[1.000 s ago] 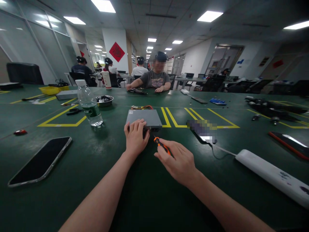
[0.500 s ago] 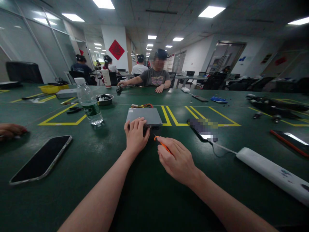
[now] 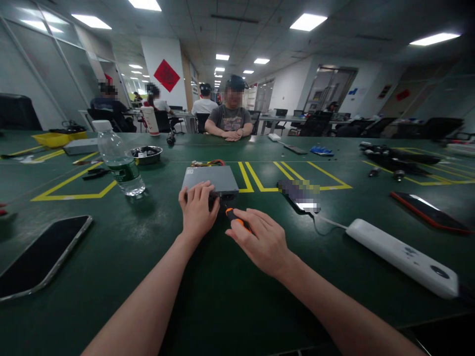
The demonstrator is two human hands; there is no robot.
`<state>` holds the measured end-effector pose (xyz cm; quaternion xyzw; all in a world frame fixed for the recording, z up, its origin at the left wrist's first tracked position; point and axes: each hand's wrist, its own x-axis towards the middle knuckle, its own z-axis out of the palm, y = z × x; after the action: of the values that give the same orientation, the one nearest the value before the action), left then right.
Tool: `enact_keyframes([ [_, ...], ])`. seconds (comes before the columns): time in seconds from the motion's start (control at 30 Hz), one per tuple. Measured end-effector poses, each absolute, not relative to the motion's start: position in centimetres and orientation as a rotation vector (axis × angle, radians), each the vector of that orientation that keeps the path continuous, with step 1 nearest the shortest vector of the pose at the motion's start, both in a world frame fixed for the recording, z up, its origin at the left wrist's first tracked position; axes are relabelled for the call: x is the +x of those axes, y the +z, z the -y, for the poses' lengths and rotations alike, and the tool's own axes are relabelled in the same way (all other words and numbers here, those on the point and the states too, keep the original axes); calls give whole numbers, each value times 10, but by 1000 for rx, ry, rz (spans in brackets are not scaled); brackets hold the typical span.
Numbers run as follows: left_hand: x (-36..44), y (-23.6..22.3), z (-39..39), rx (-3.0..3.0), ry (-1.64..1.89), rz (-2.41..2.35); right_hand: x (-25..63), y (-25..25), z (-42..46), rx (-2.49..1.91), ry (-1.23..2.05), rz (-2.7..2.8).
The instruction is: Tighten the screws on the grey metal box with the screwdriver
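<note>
A grey metal computer power supply (image 3: pixel 218 179) lies on the green table, with coloured cables (image 3: pixel 208 163) coming out at its far side. My left hand (image 3: pixel 198 205) holds it at its near left, fingers spread over the top and thumb down against the near face. In my right hand (image 3: pixel 260 237) is an orange and black screwdriver (image 3: pixel 234 215), gripped by the handle between thumb and fingers. Its thin shaft points at the near face of the power supply, beside my left thumb. Whether the tip touches a screw is too small to tell.
Left of the power supply stand a water bottle (image 3: pixel 120 165) and a metal bowl (image 3: pixel 146 155) of small dark parts. A phone (image 3: pixel 46 252) lies near left. To the right are a phone on a cable (image 3: pixel 299 197) and a white power strip (image 3: pixel 401 254). A person (image 3: pixel 230 116) sits opposite.
The view has swung to the right. My right fingers have shifted on the screwdriver, and more of its black and orange handle shows. The person opposite has drawn both hands together.
</note>
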<state>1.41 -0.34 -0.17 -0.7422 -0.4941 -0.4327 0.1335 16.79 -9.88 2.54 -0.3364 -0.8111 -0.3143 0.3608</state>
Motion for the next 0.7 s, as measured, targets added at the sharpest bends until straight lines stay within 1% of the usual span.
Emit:
enact_keyframes([
  [0.13,14,-1,3,-2154,-1279,1435,167,25,103,-908,-781,2134],
  [0.33,13,-1,3,-2148,-1254,1430,170,31,100,-873,-848,2118],
  [0.47,13,0,4,-2160,-1260,1431,172,37,99,-895,-777,2116],
  [0.57,14,0,4,-2169,-1267,1441,174,35,99,-823,-750,2229],
  [0.7,14,1,5,-2167,-1255,1460,178,33,98,-710,-828,2280],
])
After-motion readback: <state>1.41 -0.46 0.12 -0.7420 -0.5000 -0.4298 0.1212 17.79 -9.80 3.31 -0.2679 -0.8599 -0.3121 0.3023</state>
